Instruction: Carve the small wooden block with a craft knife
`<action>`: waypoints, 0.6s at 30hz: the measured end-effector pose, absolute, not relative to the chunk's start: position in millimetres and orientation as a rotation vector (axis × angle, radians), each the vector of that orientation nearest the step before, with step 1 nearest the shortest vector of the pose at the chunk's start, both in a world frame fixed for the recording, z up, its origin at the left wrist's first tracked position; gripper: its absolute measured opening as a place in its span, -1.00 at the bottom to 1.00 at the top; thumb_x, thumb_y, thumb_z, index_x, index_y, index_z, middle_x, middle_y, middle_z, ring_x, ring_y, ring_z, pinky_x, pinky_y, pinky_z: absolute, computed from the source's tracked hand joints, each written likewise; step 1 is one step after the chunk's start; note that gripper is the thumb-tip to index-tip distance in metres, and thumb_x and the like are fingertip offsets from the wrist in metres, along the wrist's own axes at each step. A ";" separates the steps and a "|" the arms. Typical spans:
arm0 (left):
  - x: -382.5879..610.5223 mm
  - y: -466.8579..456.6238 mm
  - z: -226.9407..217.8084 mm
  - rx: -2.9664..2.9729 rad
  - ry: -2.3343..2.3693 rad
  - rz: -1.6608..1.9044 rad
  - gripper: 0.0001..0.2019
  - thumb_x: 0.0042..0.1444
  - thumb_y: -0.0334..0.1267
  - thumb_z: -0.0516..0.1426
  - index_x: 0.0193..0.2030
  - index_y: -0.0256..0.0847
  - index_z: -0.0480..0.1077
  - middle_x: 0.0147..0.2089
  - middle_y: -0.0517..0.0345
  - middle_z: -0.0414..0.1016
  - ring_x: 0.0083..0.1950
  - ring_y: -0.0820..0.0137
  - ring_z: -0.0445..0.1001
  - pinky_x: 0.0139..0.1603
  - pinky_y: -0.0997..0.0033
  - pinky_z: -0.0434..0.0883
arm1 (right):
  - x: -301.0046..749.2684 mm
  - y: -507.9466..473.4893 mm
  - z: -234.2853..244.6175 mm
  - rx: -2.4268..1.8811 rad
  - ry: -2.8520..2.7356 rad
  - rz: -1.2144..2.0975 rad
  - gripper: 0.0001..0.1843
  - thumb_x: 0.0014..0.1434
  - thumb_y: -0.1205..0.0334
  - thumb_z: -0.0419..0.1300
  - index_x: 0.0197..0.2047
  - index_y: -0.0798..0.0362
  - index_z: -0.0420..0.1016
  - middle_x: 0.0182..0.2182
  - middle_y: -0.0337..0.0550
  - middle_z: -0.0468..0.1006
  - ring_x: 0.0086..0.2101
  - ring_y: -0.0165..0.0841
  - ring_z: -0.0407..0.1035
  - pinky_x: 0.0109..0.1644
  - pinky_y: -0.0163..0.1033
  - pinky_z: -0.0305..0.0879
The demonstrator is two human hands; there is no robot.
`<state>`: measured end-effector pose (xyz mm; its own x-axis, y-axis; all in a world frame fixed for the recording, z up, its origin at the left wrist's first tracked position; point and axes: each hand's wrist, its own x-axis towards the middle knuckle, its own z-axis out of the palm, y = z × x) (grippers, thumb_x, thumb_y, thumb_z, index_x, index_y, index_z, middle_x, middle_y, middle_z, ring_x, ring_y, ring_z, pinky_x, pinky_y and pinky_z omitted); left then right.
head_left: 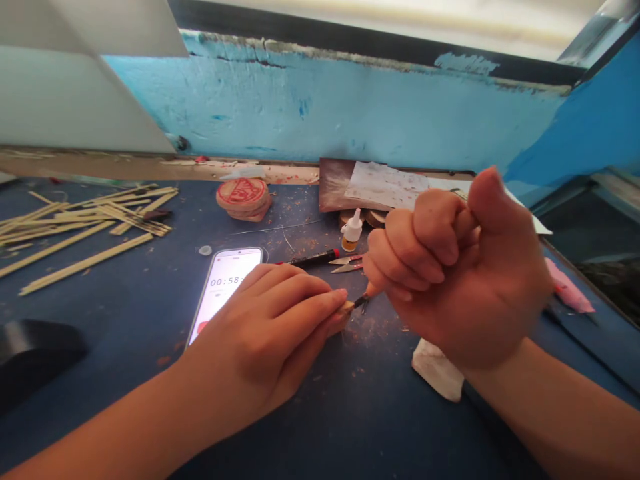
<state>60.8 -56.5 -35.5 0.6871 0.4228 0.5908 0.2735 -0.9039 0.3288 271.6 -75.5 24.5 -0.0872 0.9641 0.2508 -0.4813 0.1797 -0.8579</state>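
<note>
The carving tool's handle [372,289] is showing smooth pale wood, the loose sticks [100,217] are showing rough unfinished grain, the snips [346,264] are gleaming with bare metal, the phone [225,287] is shining with glossy glass, and the table [100,333] is showing matt, dusty paint.

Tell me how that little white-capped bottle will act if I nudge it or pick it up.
The small bottle will probably tip easily: it stands upright on a narrow base under a tall tapering white cap. It should feel light, since it is small and only a little amber liquid shows low down. Its smooth surface may be slightly slippery.
</note>
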 end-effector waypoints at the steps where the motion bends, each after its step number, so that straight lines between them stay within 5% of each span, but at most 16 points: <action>1: 60.7 -56.6 -35.6 2.686 0.563 1.016 -0.80 0.45 -0.48 0.19 0.13 -0.33 0.58 -0.02 0.01 0.69 -0.05 0.25 0.53 -0.03 0.11 0.43 | 272.9 -73.8 24.7 -0.606 -1.059 1.392 -0.14 0.61 0.00 -0.64 -0.63 0.00 0.03 -0.69 -0.31 -0.03 -0.64 -0.41 -0.06 -0.54 -0.26 0.04; 6: 60.9 -56.3 -37.0 2.666 0.569 1.031 -0.79 0.47 -0.47 0.17 0.13 -0.33 0.59 -0.03 0.04 0.68 -0.05 0.27 0.51 -0.01 0.12 0.44 | 267.2 -69.3 20.6 -0.619 -1.000 1.368 -0.20 0.63 0.04 -0.58 -0.66 0.01 -0.10 -0.72 -0.32 -0.15 -0.67 -0.43 -0.21 -0.62 -0.28 -0.10; 12: 62.1 -55.2 -38.1 2.654 0.549 1.047 -0.78 0.49 -0.45 0.14 0.15 -0.30 0.57 -0.03 0.05 0.68 -0.05 0.28 0.51 -0.02 0.15 0.45 | 250.1 -72.8 16.0 -0.519 -0.871 1.158 -0.21 0.52 -0.15 0.11 -0.63 0.02 -0.12 -0.70 -0.41 -0.16 -0.68 -0.56 -0.25 -0.67 -0.37 -0.18; 18: 61.6 -54.8 -34.8 2.665 0.543 1.033 -0.79 0.48 -0.45 0.16 0.15 -0.30 0.57 -0.02 0.03 0.70 -0.07 0.28 0.55 -0.03 0.14 0.47 | 251.5 -67.8 15.2 -0.626 -0.779 1.169 -0.19 0.49 -0.24 0.12 -0.63 0.01 -0.10 -0.70 -0.41 -0.17 -0.70 -0.55 -0.24 -0.69 -0.36 -0.17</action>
